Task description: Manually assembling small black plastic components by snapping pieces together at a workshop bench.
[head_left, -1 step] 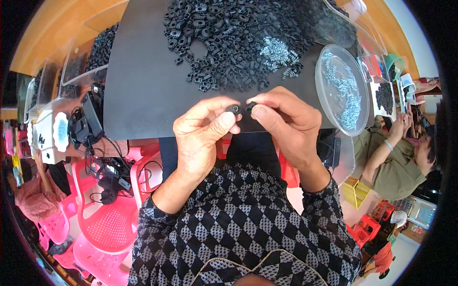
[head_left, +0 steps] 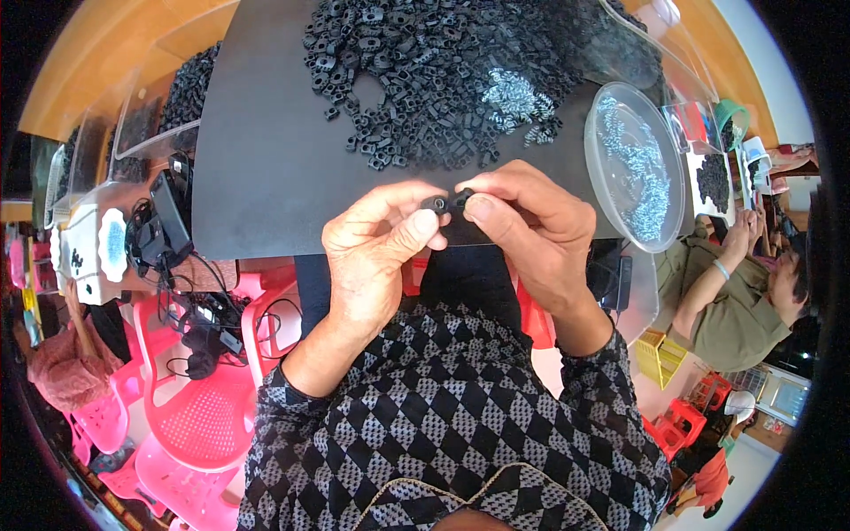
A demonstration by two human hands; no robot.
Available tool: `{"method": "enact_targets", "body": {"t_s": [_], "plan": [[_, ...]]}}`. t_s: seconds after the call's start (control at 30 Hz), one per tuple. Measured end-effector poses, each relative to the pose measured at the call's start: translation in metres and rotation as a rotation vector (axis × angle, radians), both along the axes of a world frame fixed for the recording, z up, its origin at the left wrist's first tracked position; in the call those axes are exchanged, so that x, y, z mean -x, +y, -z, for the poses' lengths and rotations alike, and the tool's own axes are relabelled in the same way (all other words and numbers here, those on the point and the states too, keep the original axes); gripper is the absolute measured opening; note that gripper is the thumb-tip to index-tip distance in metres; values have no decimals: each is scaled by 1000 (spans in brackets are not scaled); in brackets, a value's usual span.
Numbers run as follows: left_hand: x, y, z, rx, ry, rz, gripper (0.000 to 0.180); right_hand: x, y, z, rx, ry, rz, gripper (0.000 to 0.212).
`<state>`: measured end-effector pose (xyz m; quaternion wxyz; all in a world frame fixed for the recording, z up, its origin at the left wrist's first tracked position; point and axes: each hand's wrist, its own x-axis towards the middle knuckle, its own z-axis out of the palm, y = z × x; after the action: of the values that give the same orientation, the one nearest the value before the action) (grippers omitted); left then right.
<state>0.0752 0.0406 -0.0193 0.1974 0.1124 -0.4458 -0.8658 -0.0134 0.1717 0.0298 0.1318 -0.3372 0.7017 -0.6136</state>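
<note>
My left hand (head_left: 376,234) is closed, pinching a small black plastic part (head_left: 435,204) between thumb and fingers. A ring-like metal end, perhaps a spring, shows in that part's opening. Opposite it, my right hand (head_left: 536,217) pinches another small black plastic piece (head_left: 461,198). The two pieces are almost end to end; whether they touch I cannot tell. Both hands are above the near edge of the dark table mat (head_left: 266,195). Beyond them lies a large heap of black plastic parts (head_left: 416,88), with a small pile of metal springs (head_left: 518,96) on its right side.
On the right stands a round clear tub (head_left: 595,168) of springs. Bins of black parts (head_left: 190,88) are at far left, near a black device with cables (head_left: 170,212). Pink chairs (head_left: 199,420) are at lower left. A co-worker in an olive shirt (head_left: 735,310) sits at right.
The black piece in my right hand has shifted slightly left, closer to the part in my left hand. My hands otherwise keep nearly the same place.
</note>
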Motion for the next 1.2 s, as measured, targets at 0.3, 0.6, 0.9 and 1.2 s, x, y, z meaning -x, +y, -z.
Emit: {"method": "enact_targets", "body": {"t_s": [0.3,0.6,0.9,1.2], "plan": [[-2,1,3,55,-13,-28,22,2,-4,8,-69,118,-27,11],[-6,0,8,305,5,9,17,9,0,-1,-248,162,-144,8],[-7,5,1,211,-48,13,14,14,2,7,-201,417,-155,9],[-8,3,5,511,-13,-50,10,25,3,-5,-304,471,-342,10]]}}
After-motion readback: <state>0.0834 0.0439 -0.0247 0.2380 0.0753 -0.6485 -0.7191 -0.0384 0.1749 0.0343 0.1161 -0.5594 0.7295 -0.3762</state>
